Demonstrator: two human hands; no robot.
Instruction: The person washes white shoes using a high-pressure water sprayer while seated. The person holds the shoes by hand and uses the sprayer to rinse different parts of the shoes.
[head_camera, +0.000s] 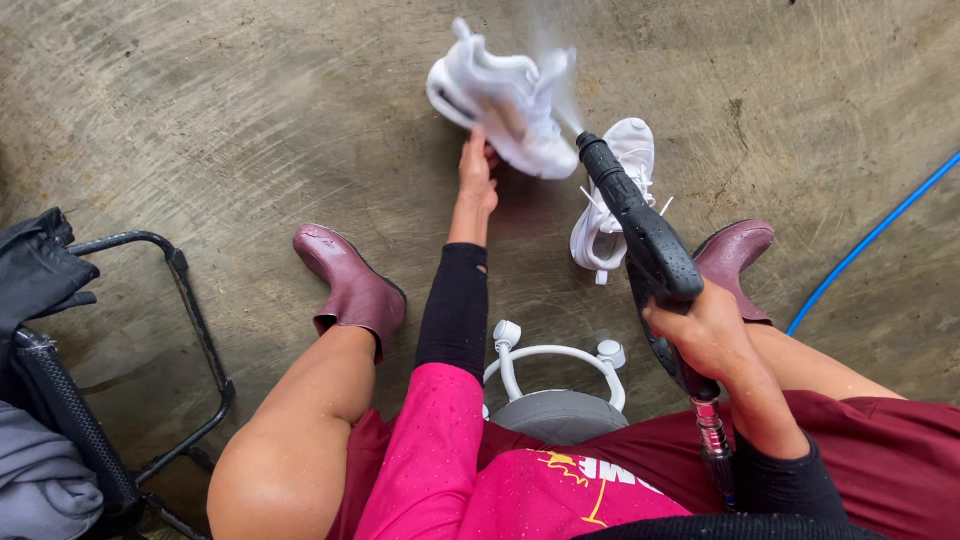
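Sneakers x2: left hand (477, 172) holds one (505, 100), right hand (705, 335) spray gun (640, 235).

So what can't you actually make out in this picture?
Head view only:
- The held white sneaker: its toe end is veiled by spray mist, its underside turned away.
- The left hand: fingertips hidden behind that sneaker.
- The black spray gun: its trigger is covered by the right hand.
- The blue hose: cut off by the right edge.

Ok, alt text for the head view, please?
Seated person's right hand aims a black spray gun at a white sneaker held up by the left hand; a second sneaker lies on wet concrete.
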